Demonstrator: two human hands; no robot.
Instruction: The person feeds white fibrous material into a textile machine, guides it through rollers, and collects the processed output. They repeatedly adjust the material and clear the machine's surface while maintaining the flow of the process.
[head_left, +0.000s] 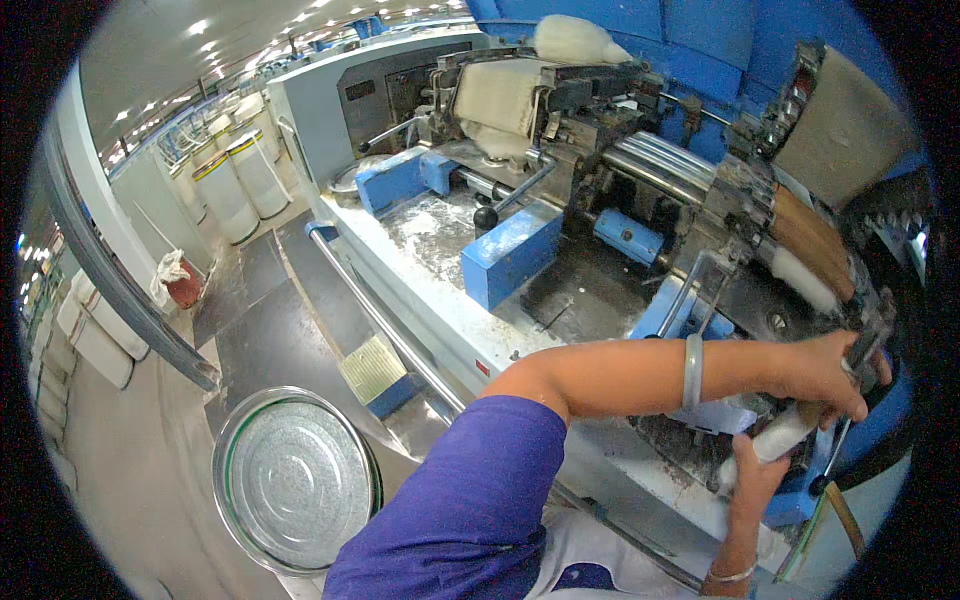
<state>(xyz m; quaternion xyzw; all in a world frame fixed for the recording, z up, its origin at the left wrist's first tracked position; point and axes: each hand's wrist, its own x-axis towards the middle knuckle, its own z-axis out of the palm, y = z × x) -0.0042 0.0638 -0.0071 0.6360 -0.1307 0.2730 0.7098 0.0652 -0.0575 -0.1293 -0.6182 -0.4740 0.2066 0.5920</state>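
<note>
From afar I judged the step to be handling the pale roller [790, 432] between my 2 hands, the right hand [757, 476] gripping it and the left hand [828, 370] curled around a dark part [862, 349] just beyond it, the next move calling for steady, coordinated support.

In plain purple, sleeve [460, 480]; in pale grey, bangle [692, 372]. In off-white, cylindrical piece [786, 435]. In blue, box-shaped machine blocks [510, 258], small drum [627, 235] and back panel [705, 50]. In cream, fibre sheet [495, 98]. In silver with concentric rings and green edge, round lid [290, 485]. In white with yellow-and-black bands, tall cans [228, 205]; in black, lever knob [486, 218].
</note>
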